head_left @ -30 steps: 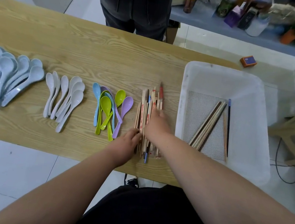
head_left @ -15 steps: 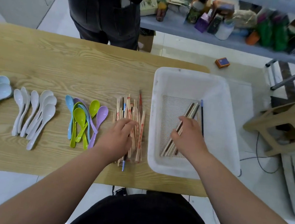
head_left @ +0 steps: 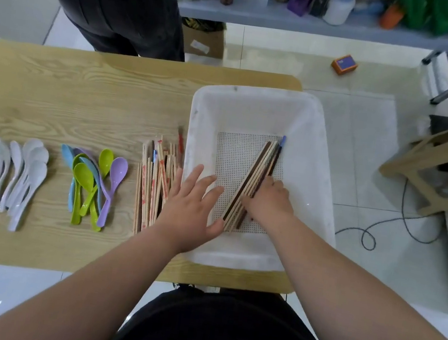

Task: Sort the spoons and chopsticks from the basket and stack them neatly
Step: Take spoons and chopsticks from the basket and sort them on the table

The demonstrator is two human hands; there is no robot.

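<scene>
Half a second ago the left hand [head_left: 193, 204] lay on the sorted chopsticks [head_left: 154, 186] left of the white basket [head_left: 258, 102]; now it reaches over the basket's left wall, fingers spread wide and flat. Inside the basket a bundle of chopsticks [head_left: 256, 174], pale and dark brown, lies slanted on the perforated floor. The right hand [head_left: 269, 200] presses curled fingers against the bundle's right side.

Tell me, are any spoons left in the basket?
No, the basket holds only chopsticks; the spoons lie on the table.
</scene>
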